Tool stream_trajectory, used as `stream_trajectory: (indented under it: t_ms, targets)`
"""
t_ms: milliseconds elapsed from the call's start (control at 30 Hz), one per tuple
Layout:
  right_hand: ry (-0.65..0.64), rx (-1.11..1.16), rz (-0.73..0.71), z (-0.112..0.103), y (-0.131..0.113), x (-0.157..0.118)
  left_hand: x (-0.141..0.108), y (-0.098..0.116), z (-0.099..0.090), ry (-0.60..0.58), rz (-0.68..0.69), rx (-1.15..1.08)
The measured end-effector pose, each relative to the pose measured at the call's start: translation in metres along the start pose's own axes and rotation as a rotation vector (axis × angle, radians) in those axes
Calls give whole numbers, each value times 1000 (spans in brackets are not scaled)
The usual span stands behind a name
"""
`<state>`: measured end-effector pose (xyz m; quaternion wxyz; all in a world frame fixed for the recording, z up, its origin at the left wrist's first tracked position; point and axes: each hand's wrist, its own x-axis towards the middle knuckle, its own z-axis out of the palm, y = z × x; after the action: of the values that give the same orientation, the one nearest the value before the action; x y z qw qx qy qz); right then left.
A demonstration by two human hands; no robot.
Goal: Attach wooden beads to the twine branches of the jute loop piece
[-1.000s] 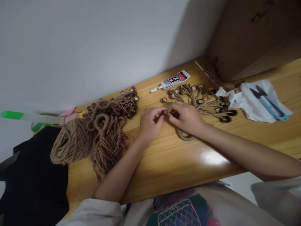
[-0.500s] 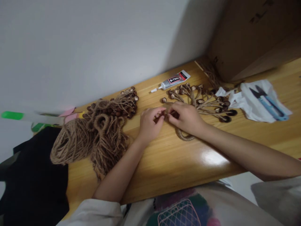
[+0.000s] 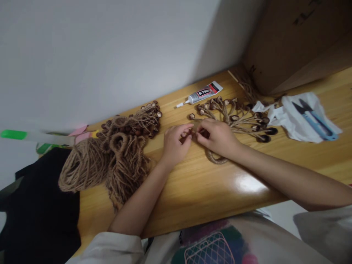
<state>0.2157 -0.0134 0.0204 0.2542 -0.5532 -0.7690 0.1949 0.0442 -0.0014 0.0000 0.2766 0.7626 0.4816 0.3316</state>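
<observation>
My left hand [image 3: 177,143] is closed in a pinch near the middle of the wooden table [image 3: 187,194]. Facing it, my right hand [image 3: 216,136] pinches too, and the fingertips of both hands nearly meet. Between them is something small and brownish, too small to make out. Twine cords tipped with brown caps [image 3: 233,118] fan out behind and beside my right hand. A wrapped cord loop [image 3: 216,158] curves out from under that hand. Behind the hands lies a glue tube [image 3: 203,93] with its white nozzle pointing left.
Left of my hands are a bundle of capped cords [image 3: 145,121], looped twine tassels [image 3: 126,168] and a twine ball [image 3: 84,165]. Blue snips [image 3: 317,123] rest on white tissue [image 3: 291,126] at right. A cardboard box [image 3: 297,47] stands behind, black cloth [image 3: 41,209] at far left.
</observation>
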Motion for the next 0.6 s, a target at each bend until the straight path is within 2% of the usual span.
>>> stream_trajectory:
  t_ms: [600]
  targets:
    - [-15, 23, 3, -1, 0, 0, 0, 2, 0, -6, -13, 26]
